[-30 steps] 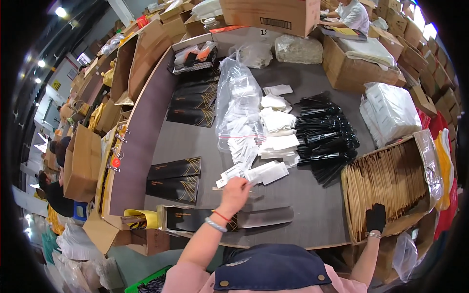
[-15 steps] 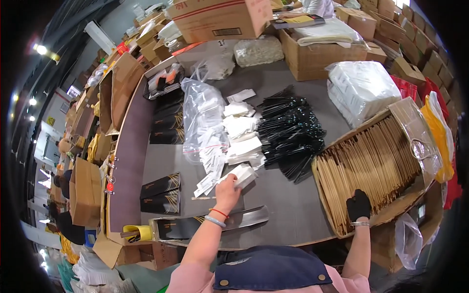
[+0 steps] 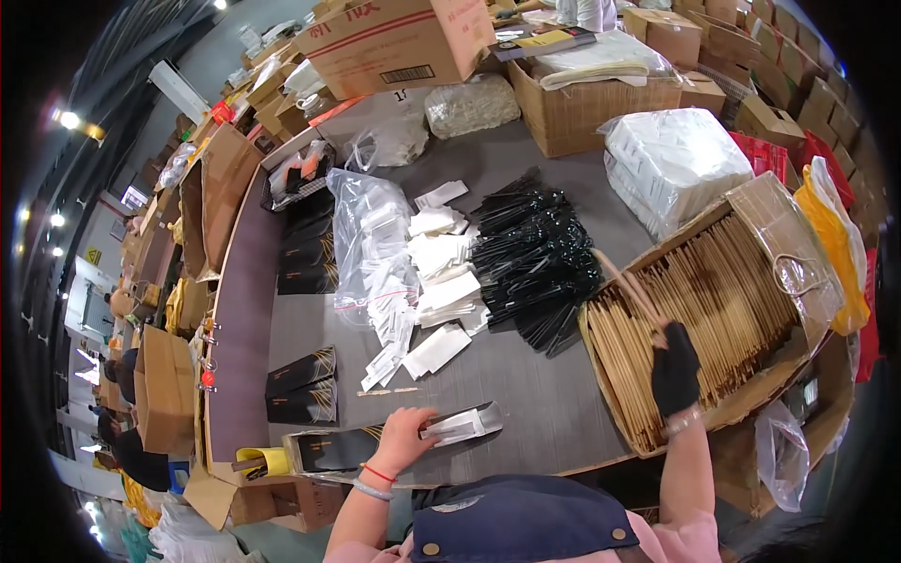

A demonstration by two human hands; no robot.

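My left hand (image 3: pixel 405 439) is closed round the near end of a narrow white packet (image 3: pixel 458 428). This packet lies along the shiny grey end of a long flat black sleeve (image 3: pixel 345 450) at the table's front edge; whether it is inside the sleeve, I cannot tell. My right hand (image 3: pixel 676 371), in a black glove with bare fingertips, grips slim brown wooden chopsticks (image 3: pixel 627 283) above a carton (image 3: pixel 608 399) packed with rows of similar sticks. White packets (image 3: pixel 439 349) lie in a loose pile ahead of my left hand. Beside them spreads a heap of black plastic-wrapped pieces (image 3: pixel 535 253).
Black printed sleeves (image 3: pixel 302 387) lie stacked at the left. A clear plastic bag (image 3: pixel 361 211) partly covers some white packets. Cartons (image 3: pixel 596 108) and a plastic-wrapped white bundle (image 3: pixel 671 164) stand along the back. A thin wooden strip (image 3: pixel 389 391) lies on the grey table.
My left hand has brought a white packet from the pile back to the sleeve at the front edge. My right hand has lifted brown chopsticks up out of the carton.
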